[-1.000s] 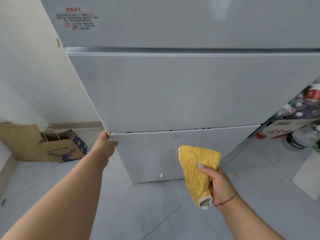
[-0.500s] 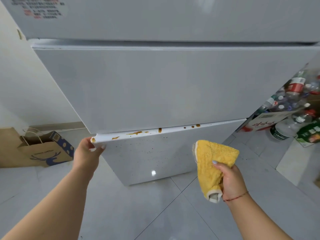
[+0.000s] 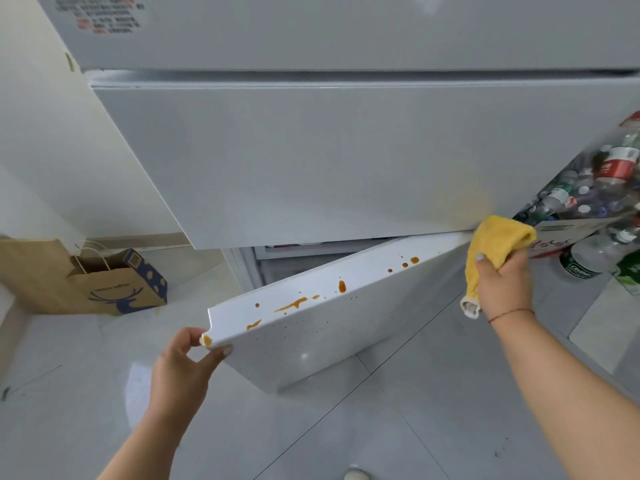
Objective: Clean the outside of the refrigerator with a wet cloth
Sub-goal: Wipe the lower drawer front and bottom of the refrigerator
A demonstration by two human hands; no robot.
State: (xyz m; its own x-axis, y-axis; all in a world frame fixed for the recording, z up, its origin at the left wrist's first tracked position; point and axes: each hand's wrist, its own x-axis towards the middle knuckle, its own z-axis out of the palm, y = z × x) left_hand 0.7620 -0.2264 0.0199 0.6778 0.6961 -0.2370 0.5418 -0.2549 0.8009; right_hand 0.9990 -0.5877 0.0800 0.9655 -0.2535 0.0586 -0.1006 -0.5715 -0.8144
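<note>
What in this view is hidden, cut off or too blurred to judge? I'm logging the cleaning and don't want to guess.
- Head view: printed label on the upper door is blurred and cut by the top edge, unreadable.
- Inside behind the lower door: mostly hidden by the middle door.
- Bottles: smeared, cut by the right edge.
- Yellow cloth in the right hand: wetness not visible.

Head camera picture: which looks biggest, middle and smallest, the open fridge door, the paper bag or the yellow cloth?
1. Bottom fridge door, held by the left hand
2. Paper bag
3. Yellow cloth, gripped by the right hand

The bag is farther away, so it looks smaller than it is.
</note>
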